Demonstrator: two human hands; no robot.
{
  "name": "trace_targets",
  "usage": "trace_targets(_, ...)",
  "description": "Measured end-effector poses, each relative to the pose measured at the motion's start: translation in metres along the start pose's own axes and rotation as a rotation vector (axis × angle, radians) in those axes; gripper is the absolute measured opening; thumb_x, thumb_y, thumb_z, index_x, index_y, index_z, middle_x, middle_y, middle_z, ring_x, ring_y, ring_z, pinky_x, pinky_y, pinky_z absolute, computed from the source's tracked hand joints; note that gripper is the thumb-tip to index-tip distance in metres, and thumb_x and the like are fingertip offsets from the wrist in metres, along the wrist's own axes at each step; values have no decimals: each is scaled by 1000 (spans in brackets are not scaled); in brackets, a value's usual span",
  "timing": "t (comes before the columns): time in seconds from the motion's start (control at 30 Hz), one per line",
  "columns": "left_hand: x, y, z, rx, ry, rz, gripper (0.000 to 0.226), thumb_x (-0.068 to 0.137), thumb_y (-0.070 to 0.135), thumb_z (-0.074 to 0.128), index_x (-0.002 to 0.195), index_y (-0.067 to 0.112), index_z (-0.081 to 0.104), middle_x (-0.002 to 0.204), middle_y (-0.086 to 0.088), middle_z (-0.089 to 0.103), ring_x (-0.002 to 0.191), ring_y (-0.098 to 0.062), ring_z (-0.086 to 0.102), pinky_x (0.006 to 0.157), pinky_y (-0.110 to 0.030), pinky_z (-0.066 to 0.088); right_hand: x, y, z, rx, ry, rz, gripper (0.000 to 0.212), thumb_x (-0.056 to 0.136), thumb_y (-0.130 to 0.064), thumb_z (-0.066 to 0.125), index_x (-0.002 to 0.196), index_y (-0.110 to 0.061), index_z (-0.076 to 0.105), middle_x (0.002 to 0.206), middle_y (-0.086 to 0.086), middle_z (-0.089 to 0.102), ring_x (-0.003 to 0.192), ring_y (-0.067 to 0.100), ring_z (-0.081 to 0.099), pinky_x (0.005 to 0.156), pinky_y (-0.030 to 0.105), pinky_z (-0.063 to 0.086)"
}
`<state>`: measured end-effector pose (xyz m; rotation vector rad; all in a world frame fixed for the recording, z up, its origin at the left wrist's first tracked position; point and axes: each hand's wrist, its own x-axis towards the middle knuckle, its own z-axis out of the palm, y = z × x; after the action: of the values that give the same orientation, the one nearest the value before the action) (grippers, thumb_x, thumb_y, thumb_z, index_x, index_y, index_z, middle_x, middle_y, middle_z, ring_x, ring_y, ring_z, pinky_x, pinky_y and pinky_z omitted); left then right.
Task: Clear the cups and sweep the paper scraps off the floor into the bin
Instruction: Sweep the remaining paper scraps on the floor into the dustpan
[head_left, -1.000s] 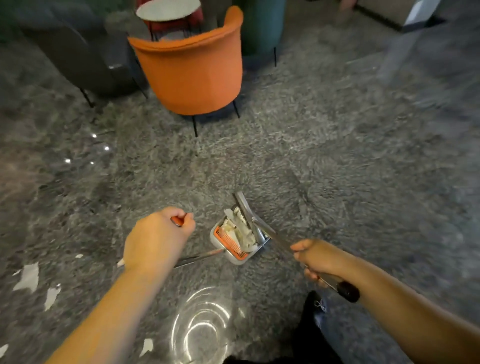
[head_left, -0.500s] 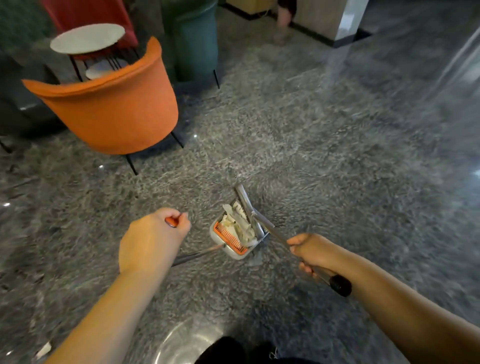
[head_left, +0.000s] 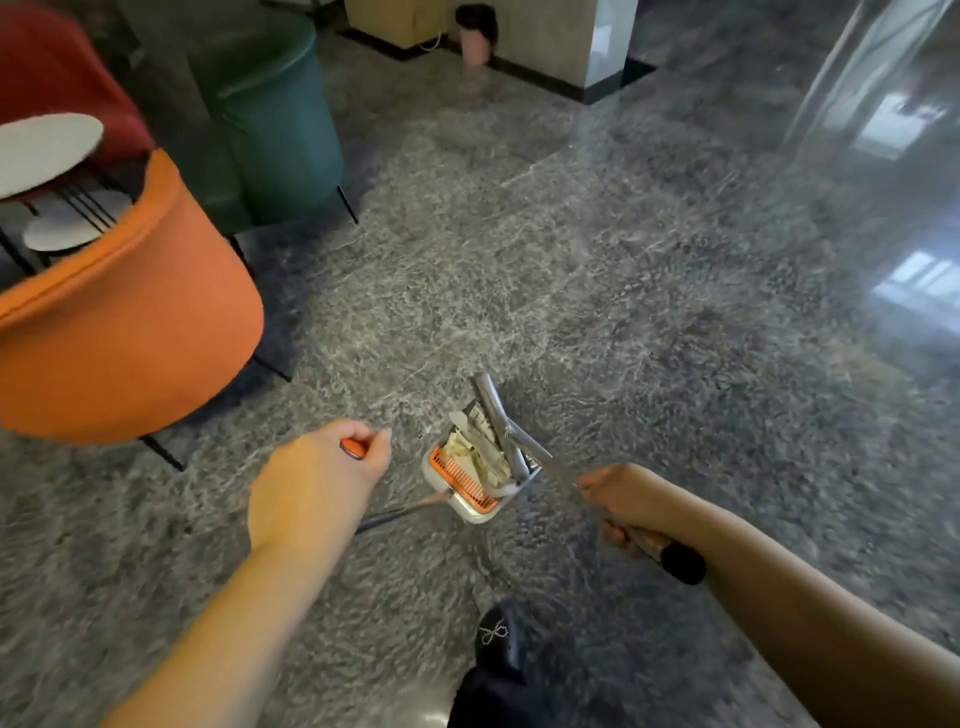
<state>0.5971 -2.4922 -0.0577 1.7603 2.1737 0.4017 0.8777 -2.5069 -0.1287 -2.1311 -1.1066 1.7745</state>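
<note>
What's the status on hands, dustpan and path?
Left hand grips dustpan's orange-tipped handle. Right hand grips metal broom handle. White dustpan holds paper scraps. Orange chair on left.

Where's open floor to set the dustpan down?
Bare grey floor runs ahead and right of the dustpan, up to the pillar. Crowded on the left: orange chair and green chair. The person's shoe takes the near floor.
</note>
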Motion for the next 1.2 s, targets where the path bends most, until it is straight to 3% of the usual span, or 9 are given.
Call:
trace_targets(0.1, 67, 32, 3, -9, -30, 17, 27, 90, 55, 55, 78, 33, 65, 62, 11, 62, 62, -16, 59, 50, -28, 43, 34, -44, -34, 16, 39, -8, 28, 98, -14, 41, 119, -5, 57, 56, 5, 48, 32, 10, 44, 34, 17, 35)
trace_targets(0.17, 111, 55, 5, -10, -32, 34, 27, 90, 54, 56, 74, 33, 63, 63, 10, 63, 64, -18, 60, 52, -29, 45, 57, -71, -56, 74, 70, 40, 31, 100, -20, 38, 117, -3, 57, 52, 9, 47, 34, 16, 43, 35, 16, 34)
trace_targets(0.33, 211, 108, 17, -2, -27, 30, 25, 89, 55, 56, 77, 35, 64, 68, 10, 64, 68, -21, 60, 54, -30, 44, 117, -137, -112, 137, 106, 92, 32, 100, -25, 37, 77, -10, 52, 43, 6, 47, 39, 18, 39, 40, 17, 32)
trace_targets(0.5, 315, 163, 40, 5, -2, 9, 25, 89, 56, 56, 82, 35, 66, 75, 8, 67, 71, -20, 61, 58, -31, 50, 202, -200, -185, 141, 120, 87, 37, 98, -31, 36, 112, -6, 59, 49, 8, 49, 37, 17, 40, 37, 17, 32)
trace_targets(0.57, 358, 189, 50, 10, 12, -9, 24, 89, 56, 56, 83, 35, 66, 76, 7, 67, 73, -21, 61, 60, -32, 52, 237, -228, -219, 117, 91, 63, 34, 97, -29, 37, 114, -9, 60, 49, 9, 49, 36, 18, 41, 34, 18, 33)
trace_targets(0.7, 434, 235, 57, 0, 18, -57, 22, 89, 56, 57, 81, 36, 64, 75, 7, 67, 72, -22, 60, 61, -33, 52, 293, -289, -281, 97, 53, 75, 36, 98, -30, 41, 82, -6, 62, 47, 10, 50, 39, 21, 41, 39, 20, 34)
trace_targets(0.87, 530, 280, 59, -46, 53, -99, 23, 88, 54, 59, 77, 34, 64, 74, 7, 67, 73, -23, 61, 64, -35, 53, 354, -369, -339, 79, 38, 107, 47, 95, -38, 43, 65, -3, 52, 42, 11, 46, 42, 22, 40, 47, 22, 32)
trace_targets(1.07, 656, 312, 65, -68, 78, -90, 25, 88, 54, 58, 77, 32, 66, 70, 10, 65, 71, -20, 60, 64, -34, 54, 430, -457, -391, 77, -6, 67, 27, 99, -27, 43, 82, -10, 55, 38, 8, 48, 36, 21, 41, 41, 18, 32)
trace_targets(1.2, 742, 329, 68, -45, 61, -64, 26, 89, 54, 58, 78, 32, 65, 68, 13, 61, 70, -19, 58, 63, -32, 50, 483, -520, -415, 101, 53, 63, 23, 98, -23, 42, 95, -5, 55, 41, 7, 45, 29, 16, 39, 36, 15, 31)
